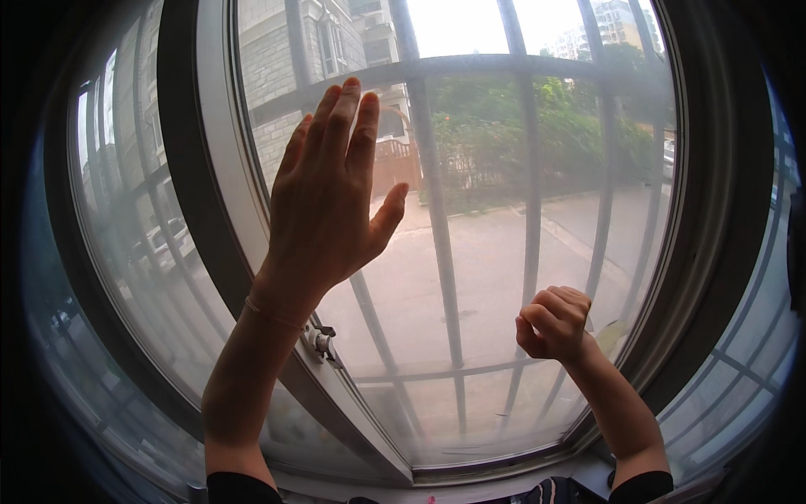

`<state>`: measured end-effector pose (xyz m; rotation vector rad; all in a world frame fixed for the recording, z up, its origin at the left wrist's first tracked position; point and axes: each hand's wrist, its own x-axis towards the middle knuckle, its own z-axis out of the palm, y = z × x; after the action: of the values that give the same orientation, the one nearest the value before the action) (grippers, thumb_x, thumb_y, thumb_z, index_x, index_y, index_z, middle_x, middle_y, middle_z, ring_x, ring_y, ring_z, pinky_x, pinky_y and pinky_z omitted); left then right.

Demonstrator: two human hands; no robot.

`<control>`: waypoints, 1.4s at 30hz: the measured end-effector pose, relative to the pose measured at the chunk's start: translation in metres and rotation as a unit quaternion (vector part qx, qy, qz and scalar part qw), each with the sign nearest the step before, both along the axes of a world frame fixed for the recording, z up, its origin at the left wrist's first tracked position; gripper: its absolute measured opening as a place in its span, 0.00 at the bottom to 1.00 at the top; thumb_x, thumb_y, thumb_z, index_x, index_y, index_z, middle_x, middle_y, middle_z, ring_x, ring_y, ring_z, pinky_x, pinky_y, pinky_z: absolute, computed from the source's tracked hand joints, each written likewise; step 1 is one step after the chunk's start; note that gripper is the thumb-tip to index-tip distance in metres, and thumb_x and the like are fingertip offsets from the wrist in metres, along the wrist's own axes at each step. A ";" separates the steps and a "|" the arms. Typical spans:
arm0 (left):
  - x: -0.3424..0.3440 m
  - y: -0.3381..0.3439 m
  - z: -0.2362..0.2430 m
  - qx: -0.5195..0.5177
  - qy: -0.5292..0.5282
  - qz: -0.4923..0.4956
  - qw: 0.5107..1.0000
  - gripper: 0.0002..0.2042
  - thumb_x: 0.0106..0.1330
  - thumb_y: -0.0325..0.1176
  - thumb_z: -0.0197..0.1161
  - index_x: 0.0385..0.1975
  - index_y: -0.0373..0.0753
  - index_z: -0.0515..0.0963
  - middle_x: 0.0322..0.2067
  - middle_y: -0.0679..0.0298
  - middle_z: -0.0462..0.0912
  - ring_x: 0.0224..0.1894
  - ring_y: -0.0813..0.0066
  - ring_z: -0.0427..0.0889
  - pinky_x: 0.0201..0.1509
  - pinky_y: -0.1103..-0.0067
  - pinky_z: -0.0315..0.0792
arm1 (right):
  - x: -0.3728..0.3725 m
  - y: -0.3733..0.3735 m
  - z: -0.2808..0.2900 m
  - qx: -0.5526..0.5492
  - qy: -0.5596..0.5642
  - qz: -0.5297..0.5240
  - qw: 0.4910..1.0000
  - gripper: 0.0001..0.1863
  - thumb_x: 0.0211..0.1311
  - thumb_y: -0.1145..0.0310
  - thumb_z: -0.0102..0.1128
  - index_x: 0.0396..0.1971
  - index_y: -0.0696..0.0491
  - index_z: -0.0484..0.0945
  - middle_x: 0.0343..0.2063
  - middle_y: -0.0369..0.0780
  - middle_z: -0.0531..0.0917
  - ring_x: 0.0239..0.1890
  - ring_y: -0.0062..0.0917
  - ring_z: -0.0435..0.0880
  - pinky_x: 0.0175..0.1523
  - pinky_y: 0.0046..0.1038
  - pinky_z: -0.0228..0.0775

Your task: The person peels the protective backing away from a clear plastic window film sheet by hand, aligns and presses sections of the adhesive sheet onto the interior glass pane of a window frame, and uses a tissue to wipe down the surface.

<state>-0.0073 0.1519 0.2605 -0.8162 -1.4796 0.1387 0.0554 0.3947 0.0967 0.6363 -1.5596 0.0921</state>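
My left hand (327, 202) is raised with its fingers stretched out and slightly apart, palm toward the window pane (470, 252); I cannot tell whether it touches the glass. A thin band circles that wrist. Lower on the right, my right hand (550, 323) is closed, knuckles up, close to the same pane; what it holds, if anything, is hidden. A metal latch (323, 344) on the white window frame (369, 433) sits just right of my left forearm. The glass looks hazy.
More panes (134, 235) lie at the left and right. Bars (529, 168) stand beyond the glass, with a pale building, greenery, a paved road and cars outside. Along the bottom edge is a sill (445, 489), with dark striped fabric (558, 491) below.
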 end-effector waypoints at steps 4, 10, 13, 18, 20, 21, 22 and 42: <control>0.006 -0.005 -0.007 -0.039 -0.023 0.053 0.998 0.38 0.57 0.42 0.62 0.65 0.35 0.53 0.64 0.51 0.54 0.67 0.56 0.56 0.68 0.64 0.55 | 0.000 0.000 0.000 -0.002 0.007 0.008 1.000 0.10 0.40 0.74 0.58 0.12 0.49 0.64 0.10 0.32 0.63 0.09 0.20 0.64 0.14 0.21 0.52; 0.007 0.039 0.018 -0.060 0.031 -0.001 0.998 0.37 0.59 0.43 0.60 0.66 0.37 0.52 0.64 0.51 0.55 0.67 0.56 0.55 0.68 0.61 0.53 | 0.002 0.001 0.001 -0.005 0.000 0.023 1.000 0.10 0.42 0.73 0.59 0.13 0.49 0.66 0.10 0.32 0.64 0.11 0.20 0.67 0.15 0.21 0.57; 0.009 0.074 0.028 -0.076 0.045 -0.039 0.995 0.37 0.60 0.44 0.59 0.66 0.36 0.52 0.64 0.50 0.55 0.67 0.56 0.54 0.69 0.63 0.52 | 0.003 0.001 0.002 -0.010 -0.002 0.024 1.000 0.10 0.41 0.73 0.59 0.12 0.49 0.65 0.11 0.32 0.65 0.11 0.19 0.67 0.15 0.21 0.58; 0.020 0.091 0.012 -0.111 0.014 -0.048 0.993 0.37 0.59 0.43 0.58 0.66 0.36 0.51 0.65 0.49 0.53 0.68 0.55 0.52 0.69 0.64 0.51 | 0.003 0.002 0.001 -0.018 0.002 0.035 0.999 0.12 0.40 0.74 0.58 0.10 0.49 0.63 0.10 0.32 0.65 0.11 0.19 0.68 0.16 0.20 0.58; 0.024 0.080 -0.006 -0.139 -0.022 -0.029 0.990 0.39 0.57 0.42 0.59 0.66 0.36 0.50 0.66 0.49 0.50 0.69 0.55 0.48 0.70 0.63 0.49 | 0.003 0.002 0.001 -0.023 0.003 0.033 0.999 0.12 0.40 0.75 0.58 0.10 0.49 0.63 0.10 0.32 0.65 0.11 0.19 0.68 0.16 0.20 0.58; 0.024 0.073 -0.014 -0.151 -0.039 -0.023 0.988 0.39 0.57 0.41 0.60 0.66 0.35 0.49 0.66 0.49 0.49 0.70 0.55 0.47 0.70 0.63 0.49 | 0.003 0.002 0.001 -0.024 0.002 0.030 0.999 0.12 0.40 0.75 0.58 0.10 0.49 0.63 0.10 0.32 0.65 0.11 0.19 0.67 0.16 0.20 0.58; 0.025 0.065 -0.024 -0.164 -0.059 -0.013 0.985 0.40 0.56 0.42 0.60 0.66 0.35 0.49 0.67 0.49 0.48 0.70 0.55 0.47 0.70 0.63 0.48 | 0.003 0.002 0.001 -0.018 -0.009 0.027 0.999 0.12 0.40 0.75 0.58 0.10 0.49 0.63 0.10 0.32 0.65 0.10 0.19 0.67 0.16 0.21 0.58; 0.028 -0.025 -0.134 0.075 -0.292 -0.077 0.950 0.43 0.54 0.39 0.62 0.66 0.28 0.46 0.67 0.39 0.41 0.71 0.50 0.42 0.69 0.60 0.44 | 0.000 0.003 -0.003 0.018 0.003 -0.034 0.999 0.11 0.48 0.70 0.55 0.11 0.50 0.64 0.07 0.34 0.64 0.08 0.22 0.63 0.16 0.23 0.51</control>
<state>0.0211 0.1269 0.1263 -0.8869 -1.9400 -0.3600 0.0558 0.3982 0.0934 0.6121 -1.5792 0.0114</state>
